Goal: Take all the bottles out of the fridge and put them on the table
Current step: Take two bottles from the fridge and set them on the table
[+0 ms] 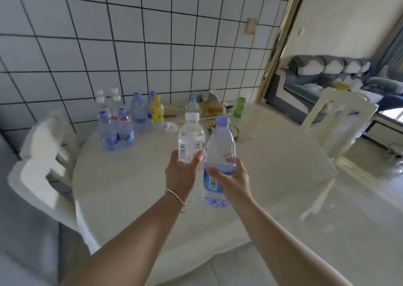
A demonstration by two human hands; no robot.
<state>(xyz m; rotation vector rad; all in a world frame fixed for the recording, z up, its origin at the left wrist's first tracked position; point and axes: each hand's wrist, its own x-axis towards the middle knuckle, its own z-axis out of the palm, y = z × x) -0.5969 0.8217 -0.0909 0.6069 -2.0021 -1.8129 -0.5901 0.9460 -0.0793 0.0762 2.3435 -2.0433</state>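
Where tiled wall ends, bottles crowd white table.

Head view; looks down over table.

Two upright bottles aloft; roughly ten bottles on table.

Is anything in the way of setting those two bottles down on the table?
Nothing visible. The left hand holds the white-capped bottle and the right hand the purple-capped bottle over bare table; the other bottles stand farther back left.
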